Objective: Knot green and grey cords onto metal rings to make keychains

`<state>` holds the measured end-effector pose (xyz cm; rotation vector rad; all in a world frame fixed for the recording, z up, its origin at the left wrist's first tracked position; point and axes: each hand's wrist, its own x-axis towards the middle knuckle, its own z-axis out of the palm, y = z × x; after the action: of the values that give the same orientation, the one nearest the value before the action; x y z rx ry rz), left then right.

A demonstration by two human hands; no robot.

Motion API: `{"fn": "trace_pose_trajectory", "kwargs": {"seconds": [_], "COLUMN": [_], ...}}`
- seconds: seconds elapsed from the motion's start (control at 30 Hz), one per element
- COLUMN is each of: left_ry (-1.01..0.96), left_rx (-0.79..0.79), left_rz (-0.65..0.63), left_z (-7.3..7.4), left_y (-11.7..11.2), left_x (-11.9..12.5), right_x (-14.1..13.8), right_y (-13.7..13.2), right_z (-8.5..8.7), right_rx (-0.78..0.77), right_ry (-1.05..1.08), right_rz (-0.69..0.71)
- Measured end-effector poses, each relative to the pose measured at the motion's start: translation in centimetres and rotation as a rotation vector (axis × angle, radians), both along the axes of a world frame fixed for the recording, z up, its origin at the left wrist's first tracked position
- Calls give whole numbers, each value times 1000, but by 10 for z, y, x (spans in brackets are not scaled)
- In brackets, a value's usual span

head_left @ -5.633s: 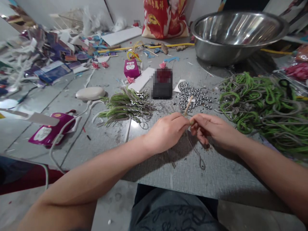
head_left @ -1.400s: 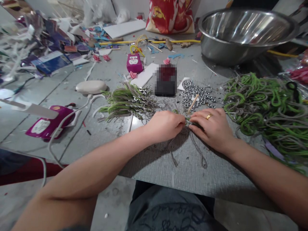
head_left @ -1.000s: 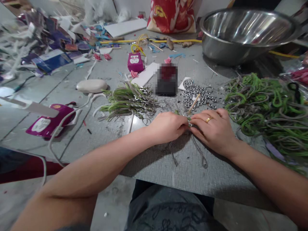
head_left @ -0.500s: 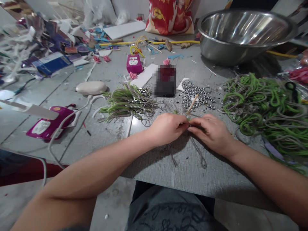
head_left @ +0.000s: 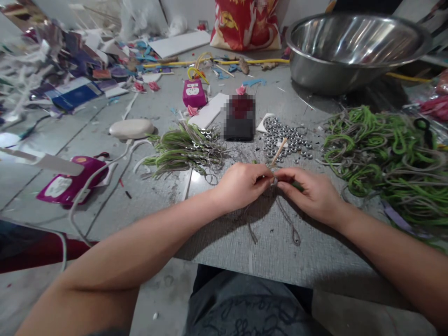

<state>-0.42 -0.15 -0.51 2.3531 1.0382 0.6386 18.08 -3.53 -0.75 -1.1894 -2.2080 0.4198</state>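
My left hand point(head_left: 241, 186) and my right hand point(head_left: 310, 191) meet fingertip to fingertip over the grey table point(head_left: 224, 242). Both pinch a small metal ring point(head_left: 275, 181) with grey cords point(head_left: 289, 224) trailing from it toward me. A thin wooden stick point(head_left: 278, 151) pokes up from between the fingers. Just behind lies a heap of small metal rings point(head_left: 287, 140). A bundle of green and grey cords with rings on them point(head_left: 182, 149) lies to the left of my hands.
A large tangle of green and grey cords point(head_left: 388, 154) fills the right side. A steel bowl point(head_left: 353, 46) stands at the back right, a dark phone point(head_left: 240, 119) in the middle, a white oval thing point(head_left: 131, 128) and a purple packet point(head_left: 66, 184) to the left. Paper scraps litter the far left.
My right hand has turned, so the ring on its finger no longer shows, and the fingertips have lifted slightly. The cords and the stick stay between my hands.
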Motion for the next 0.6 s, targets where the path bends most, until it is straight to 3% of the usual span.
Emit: {"fn": "trace_pose_trajectory", "kwargs": {"seconds": [0.33, 0.6], "left_ry": [-28, 16], "left_rx": [-4, -54], "left_rz": [-29, -47], "left_z": [2, 2], "left_y": [-4, -6], "left_x": [1, 3], "right_x": [-2, -2], "right_y": [-2, -2], "right_z": [-2, -5], "right_rx": [-16, -121], "right_ry": [80, 146], "right_rz": [-81, -111]}}
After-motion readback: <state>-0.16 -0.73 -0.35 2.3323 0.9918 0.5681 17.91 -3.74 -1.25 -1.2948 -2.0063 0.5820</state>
